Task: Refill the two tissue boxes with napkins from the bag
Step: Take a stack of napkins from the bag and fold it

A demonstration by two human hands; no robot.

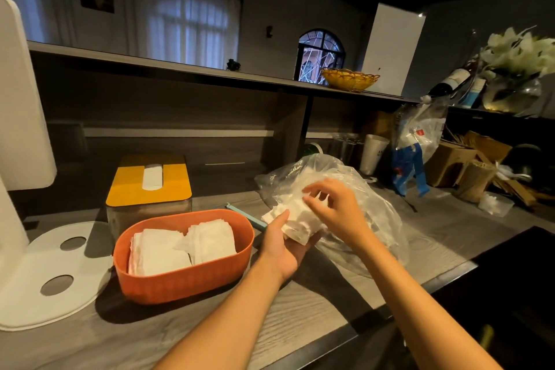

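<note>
Napkins, a small stack of white folded paper ones (pixel 292 224), lie in my left hand (pixel 285 245), which cups them palm-up with the thumb pressed on top, right at the mouth of the clear crinkled plastic bag (pixel 354 186). My right hand (pixel 332 204) hovers just above the stack, fingers loosely bent and spread, gripping nothing that I can see. Just left of my left hand sits the open orange oval plastic tissue box (pixel 186 278), with two piles of white napkins inside. Beyond it, farther from both hands, stands the second tissue box with a yellow slotted lid (pixel 149 180), a napkin showing in its slot. A pale blue strip (pixel 246 215) lies on the grey wood-grain counter (pixel 300 318) between the orange box and the bag.
</note>
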